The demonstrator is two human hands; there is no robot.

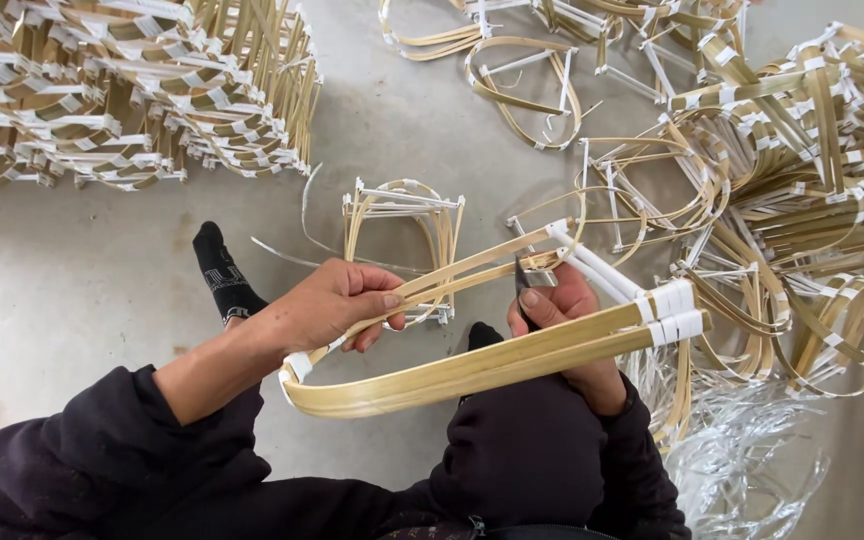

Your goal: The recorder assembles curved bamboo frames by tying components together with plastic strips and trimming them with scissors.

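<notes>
We don't spot a single package, label, sign or screen anywhere here, honestly. The nearest thing to packaging is the loose heap of clear plastic strapping [742, 450] lying on the concrete floor [72, 270] at the lower right, and it's just a shiny see-through tangle with nothing printed on it that we can make out.

We see bright, even daylight | soft shadows under the frame [472, 365] toward 6 o'clock | sharp focus | edges bowed by wide lens | no glare
</notes>
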